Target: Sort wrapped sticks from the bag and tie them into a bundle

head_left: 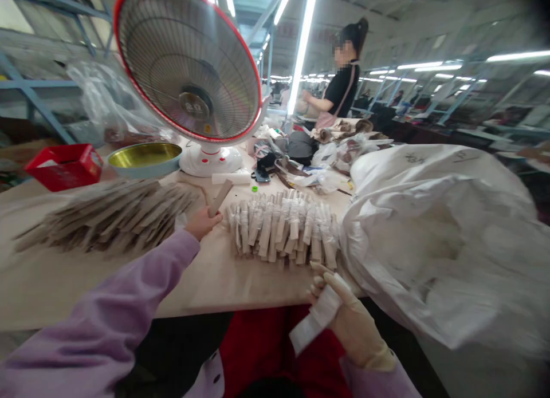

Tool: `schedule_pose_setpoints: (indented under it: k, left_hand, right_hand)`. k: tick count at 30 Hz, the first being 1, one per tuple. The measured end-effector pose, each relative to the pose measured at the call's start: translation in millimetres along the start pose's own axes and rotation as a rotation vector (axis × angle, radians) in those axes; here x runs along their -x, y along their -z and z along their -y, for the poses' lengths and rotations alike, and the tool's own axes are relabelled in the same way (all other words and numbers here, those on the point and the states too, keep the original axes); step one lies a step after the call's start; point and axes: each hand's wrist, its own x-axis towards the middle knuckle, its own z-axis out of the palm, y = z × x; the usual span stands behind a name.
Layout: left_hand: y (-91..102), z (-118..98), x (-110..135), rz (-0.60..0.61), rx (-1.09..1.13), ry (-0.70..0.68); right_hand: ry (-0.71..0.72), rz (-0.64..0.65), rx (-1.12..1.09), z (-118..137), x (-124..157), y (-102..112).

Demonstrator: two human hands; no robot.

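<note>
My left hand [203, 223], bare below a lilac sleeve, is closed around a flat grey-beige strip [220, 198] that points up and away. It is between two heaps on the table. To its left lies a loose pile of similar strips [107, 215]. On its right are strips with clear plastic wrapped round them [281, 226], lined up in a dense row. My right hand [354, 320] wears a pale glove and is at the table's front edge, below the row. Its fingers are curled around a translucent white plastic piece [317, 319] that hangs down to the left.
A red-rimmed fan heater [189, 66] stands behind the piles. A red box [66, 166] and a gold-lined bowl [145, 159] sit at the back left. A large white sack [485, 186] bulges at the right. Clutter [301, 149] lies behind, and a person [344, 77] stands beyond.
</note>
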Motion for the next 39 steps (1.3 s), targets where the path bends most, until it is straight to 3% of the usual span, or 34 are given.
schedule_pose_setpoints:
  k: [2, 5, 7, 10, 13, 16, 21, 26, 33, 37, 39]
  left_hand:
    - [-10.4, -32, 35, 0.092, 0.16, -0.105]
    - [-40.2, -80, 94, 0.439, 0.421, -0.239]
    - [-63.7, -103, 122, 0.607, 0.533, -0.218]
    - [-91.4, -121, 138, 0.719, 0.618, -0.133]
    - [-104.9, -128, 139, 0.723, 0.687, -0.121]
    - [-109.5, -133, 139, 0.644, 0.671, -0.191]
    - [-109.1, -141, 141, 0.545, 0.58, -0.275]
    - [-104.0, -147, 136, 0.502, 0.562, -0.305]
    - [-100.7, -131, 139, 0.637, 0.675, -0.124]
    - [-110.5, -134, 139, 0.62, 0.772, -0.063]
    - [-114.3, -140, 137, 0.589, 0.776, -0.057]
  right_hand:
    - [0.006, 0.007, -0.075, 7, -4, -3]
    - [0.061, 0.075, -0.098, 16, -7, -5]
    - [0.102, 0.126, -0.083, 20, -5, -5]
    - [0.178, 0.159, -0.052, 26, 1, -4]
    - [0.23, 0.169, -0.008, 29, 6, 0]
    - [0.284, 0.125, 0.09, 29, 8, 6]
    - [0.381, -0.01, 0.278, 28, 13, 11]
    - [0.351, -0.04, 0.42, 24, 9, 17]
    - [0.391, -0.244, 0.326, 38, -5, 26]
    - [0.523, -0.294, 0.618, 35, -9, 19]
    - [0.527, -0.281, 0.652, 32, -8, 15]
